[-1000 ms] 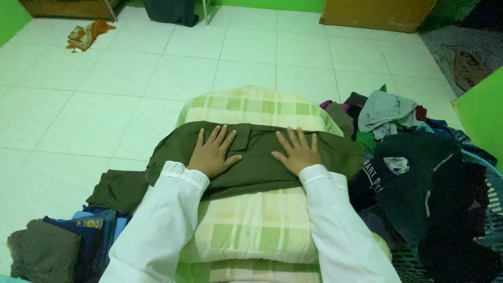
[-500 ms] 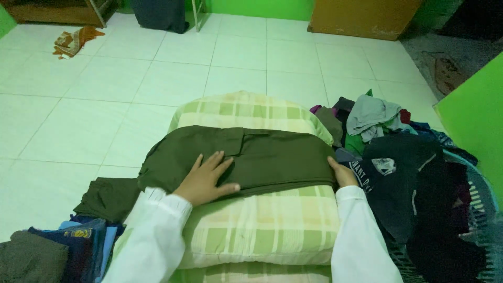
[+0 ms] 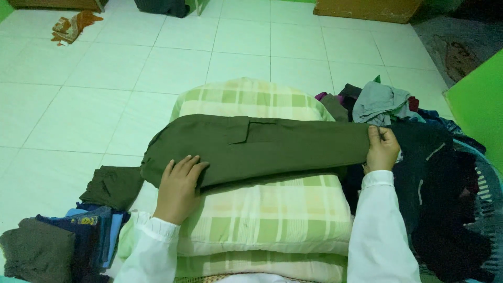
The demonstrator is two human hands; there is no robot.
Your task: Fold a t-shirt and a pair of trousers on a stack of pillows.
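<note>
Head view, left to right. A stack of folded clothes sat at the lower left on the tiled floor, with a folded olive piece just beside the pillow. The left hand lay flat, fingers spread and gripping nothing, pressing down the left end of the olive trousers. The trousers lay folded into a long band across the checked pillow, long axis running left to right, the left end overhanging the pillow's edge and the right end reaching past its right edge. There the right hand pinched the right end of the band, fingers closed on the cloth and holding it slightly raised off the pillow. Each hand was thus at one end of the band, and the middle lay between them, unsupported by either. Open floor lay beyond the pillow and to its left. To the right the room was crowded: a heap of unfolded clothes in a basket touched the right hand's side, near a green wall.
</note>
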